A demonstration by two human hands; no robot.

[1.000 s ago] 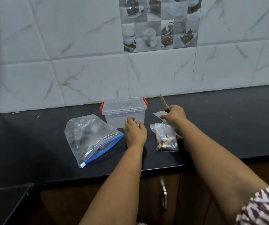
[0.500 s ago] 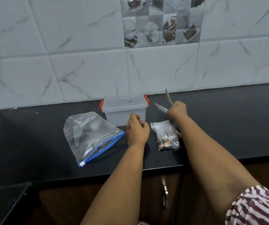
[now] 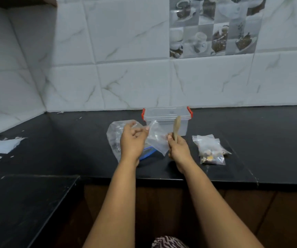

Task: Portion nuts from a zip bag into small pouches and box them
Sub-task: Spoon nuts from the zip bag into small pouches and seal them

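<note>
Item: small empty pouch (image 3: 157, 140), held above the counter (image 3: 251, 140) before the lidded box (image 3: 167, 119). I see my left hand (image 3: 132, 140) pinching its top edge; my right hand (image 3: 178, 149) grips a wooden spoon (image 3: 176, 127) and the pouch's side. Thin, limp, slippery film, I judge; best taken at the mouth. Zip bag (image 3: 113, 138) lies beneath; filled pouches (image 3: 210, 149) lie right.

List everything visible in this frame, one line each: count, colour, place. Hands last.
zip bag: 1, clear with blue zip, on counter behind left hand
empty pouch: 1, clear, held up between both hands
filled pouches: small pile, clear with nuts inside, on counter at right; count unclear
box: 1, clear with red clips, lid on, near wall
spoon: 1, tan, upright in right hand
counter: 1, black
paper scrap: 1, white, far left
left hand: pinches pouch
right hand: grips spoon and pouch
</note>
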